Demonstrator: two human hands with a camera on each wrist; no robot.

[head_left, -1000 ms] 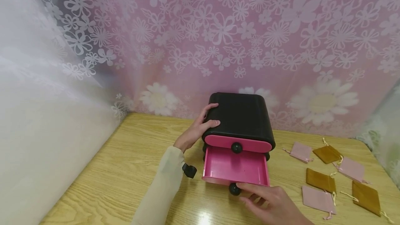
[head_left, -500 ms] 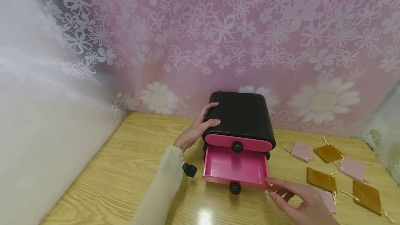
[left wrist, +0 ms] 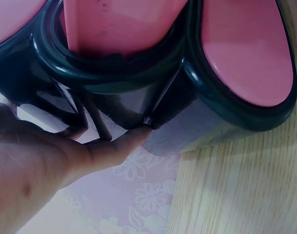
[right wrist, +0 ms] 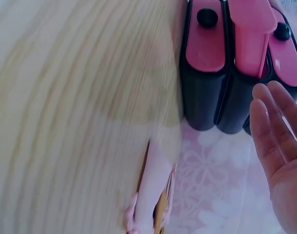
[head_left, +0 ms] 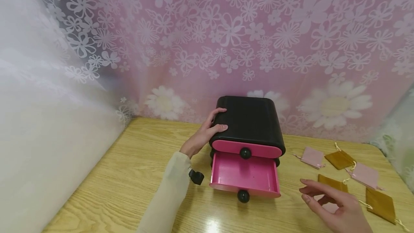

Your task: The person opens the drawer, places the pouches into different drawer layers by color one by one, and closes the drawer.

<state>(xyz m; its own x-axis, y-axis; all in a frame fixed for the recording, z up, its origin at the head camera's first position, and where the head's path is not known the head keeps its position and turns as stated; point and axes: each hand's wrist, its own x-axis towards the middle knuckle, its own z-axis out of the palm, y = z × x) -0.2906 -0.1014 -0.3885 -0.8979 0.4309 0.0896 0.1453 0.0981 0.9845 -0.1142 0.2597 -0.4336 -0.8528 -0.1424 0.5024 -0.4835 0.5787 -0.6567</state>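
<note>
A black cabinet point(head_left: 247, 118) with three stacked pink-fronted drawers stands on the table. Its middle drawer point(head_left: 245, 172) is pulled out, and no contents show inside. My left hand point(head_left: 202, 134) rests on the cabinet's left upper edge, thumb and a finger on top. Other fingers press the side wall in the left wrist view. My right hand point(head_left: 336, 204) hovers right of the drawer, holding nothing, its fingers loosely bent. Beneath it lie a brown pouch point(head_left: 333, 182) and a partly hidden pink pouch point(head_left: 330, 207).
More drawstring pouches lie on the table's right side: pink point(head_left: 312, 156), brown point(head_left: 340, 159), pink point(head_left: 365, 175) and brown point(head_left: 380, 203). A flowered curtain point(head_left: 226, 46) hangs behind the cabinet. A black wrist device point(head_left: 196, 177) sits at my left cuff.
My right hand has left the middle drawer's knob, passed the drawer's right front corner and moved right over the pouches. The left hand and cabinet have stayed put.
</note>
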